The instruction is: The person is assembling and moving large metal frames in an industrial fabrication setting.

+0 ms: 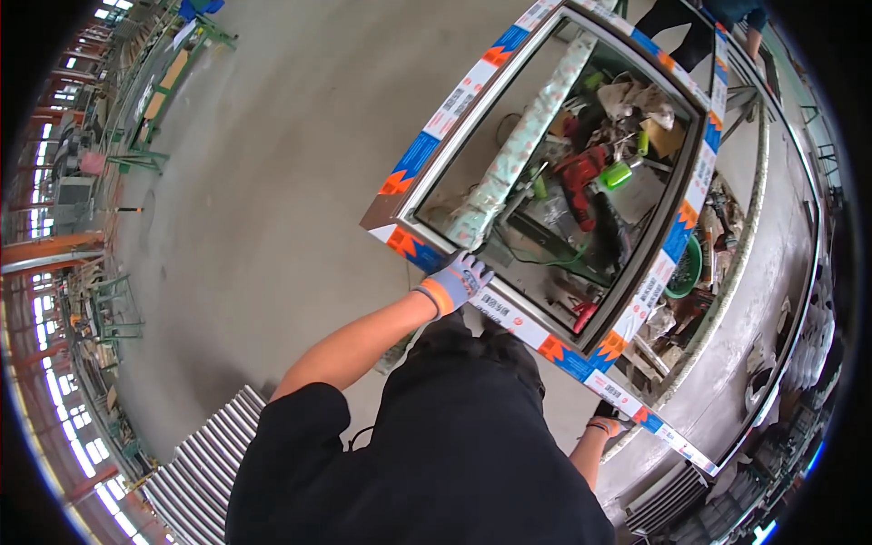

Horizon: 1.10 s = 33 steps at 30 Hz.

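A large window frame [513, 320], wrapped in white, blue and orange protective tape, spans the view from the centre to the right. Its glazed sash [554, 109] stands tilted out from the rest of it. My left hand [459, 280], in a grey and orange glove, is closed over the sash's near edge, close to its left corner. Lower right, my right hand [610, 423], also gloved, is closed at the near rail of the frame; the rail hides part of its fingers. Through the glass show a red power drill [579, 182] and a bright green object [616, 175].
A white-edged work table [718, 350] lies beneath, holding a green bowl [686, 268] of small parts and cluttered tools. Another person's arm [754, 44] reaches in at the far right. Ribbed metal profiles [213, 463] lie lower left; green racks [168, 95] stand far left.
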Tool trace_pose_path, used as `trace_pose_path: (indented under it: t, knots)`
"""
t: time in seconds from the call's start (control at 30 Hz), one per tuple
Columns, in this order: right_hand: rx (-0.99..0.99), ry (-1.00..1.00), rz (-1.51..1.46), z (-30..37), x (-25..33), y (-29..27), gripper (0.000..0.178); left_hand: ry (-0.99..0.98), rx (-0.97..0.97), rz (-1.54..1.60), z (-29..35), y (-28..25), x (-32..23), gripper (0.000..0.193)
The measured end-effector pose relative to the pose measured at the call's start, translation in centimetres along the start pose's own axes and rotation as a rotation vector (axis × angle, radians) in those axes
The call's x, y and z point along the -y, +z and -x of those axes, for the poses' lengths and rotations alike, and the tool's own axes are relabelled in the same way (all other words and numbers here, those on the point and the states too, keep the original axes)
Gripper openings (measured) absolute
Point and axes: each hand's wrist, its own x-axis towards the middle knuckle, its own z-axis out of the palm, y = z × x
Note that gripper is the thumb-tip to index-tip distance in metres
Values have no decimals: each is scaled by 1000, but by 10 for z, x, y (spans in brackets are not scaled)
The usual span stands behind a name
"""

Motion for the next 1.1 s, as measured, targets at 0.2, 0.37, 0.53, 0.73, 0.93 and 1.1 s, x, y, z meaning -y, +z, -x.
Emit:
trace_pose_path:
  t: [0.2,0.37,0.53,0.73,0.93,1.1]
  knots:
    - [-274,-184,269,-10,43,-4,76,88,-412,43,11,14,-2,52]
    - [-94,-230,83,-10,44,4,47,-94,-860,525,58,0,70,63]
    - [-869,-303,568,-1,14,31,59,-863,-1250,1086,51,59,173,24]
    - [-729,-595,562,-28,18,-9,45,-1039,-1149,1244,19,82,195,34]
    - [-916,-554,690,-20,15,-3,49,-1027,-1139,1104,19,83,193,33]
    - [-852,-547,542,-3,15,23,54,-1037,-1178,1152,18,80,193,33]
